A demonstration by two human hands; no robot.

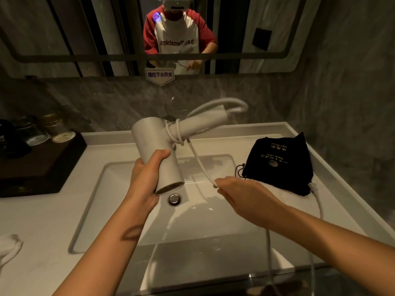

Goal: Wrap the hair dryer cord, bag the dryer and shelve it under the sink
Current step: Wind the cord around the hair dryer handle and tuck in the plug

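My left hand [147, 180] grips the barrel of a white hair dryer [149, 137] above the sink basin [111, 189]. The dryer's handle points away to the right, with a few turns of white cord [199, 160] wound around its base and a loop at its far end. My right hand [241, 194] pinches the cord a little below the dryer, over the basin. The rest of the cord trails down past my right forearm and off the counter's front edge. A black drawstring bag [277, 163] with gold print lies flat on the counter to the right.
A dark wooden tray [42, 165] with upturned glasses [36, 133] stands at the left. The faucet [170, 119] sits behind the dryer, the drain stopper [174, 199] below it. A white folded towel [8, 246] shows at the lower left. A mirror [85, 39] hangs above.
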